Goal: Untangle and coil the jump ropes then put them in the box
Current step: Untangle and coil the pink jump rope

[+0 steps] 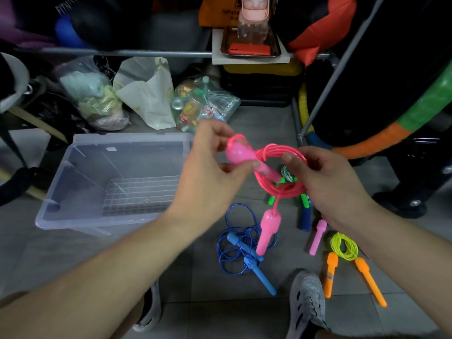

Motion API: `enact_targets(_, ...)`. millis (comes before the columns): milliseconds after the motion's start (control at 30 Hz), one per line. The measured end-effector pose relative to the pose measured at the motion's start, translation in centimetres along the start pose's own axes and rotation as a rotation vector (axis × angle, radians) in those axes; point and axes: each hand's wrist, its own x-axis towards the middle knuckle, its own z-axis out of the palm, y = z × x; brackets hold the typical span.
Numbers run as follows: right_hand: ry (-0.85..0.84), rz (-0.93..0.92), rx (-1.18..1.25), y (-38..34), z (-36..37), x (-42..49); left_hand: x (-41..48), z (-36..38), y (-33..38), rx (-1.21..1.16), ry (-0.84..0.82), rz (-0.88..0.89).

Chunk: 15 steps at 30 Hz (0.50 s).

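Pink jump rope (pixel 281 192) is up in the air, in front of the person and above the floor (pixel 195 253), already wound into a neat bundle of loops! The left grip (pixel 215 172) pinches one pink handle (pixel 236 155) at the top of the coil; the right grip (pixel 325 182) pinches the loops together on the far side. The second pink handle (pixel 268 231) dangles free below. So coiling looks nearly done on this one. My read: tuck or wrap that hanging end, then carry the bundle left and drop it in the clear plastic box (pixel 132 139), which holds no rope so far.

Now the count. One box. One rope in hand. On the floor: one tangled blue rope (pixel 234 241), one yellow rope with orange handles (pixel 343 245), one with green and navy handles (pixel 304 216). There's also one pale pink handle (pixel 318 237), its cord hidden under the forearm, so four ropes for sure, perhaps five.
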Motion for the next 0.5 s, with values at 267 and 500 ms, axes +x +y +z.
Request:
enact_targets(267,-0.082,0.224,0.381,-0.6,0.8,-0.7,-1.9,1.8,-1.8,0.307,-0.09,0.135)
enact_targets(500,-0.206,0.174,0.455,-1.6,0.0,-0.8,-0.7,1.3,-2.3,-0.338,-0.329,-0.327)
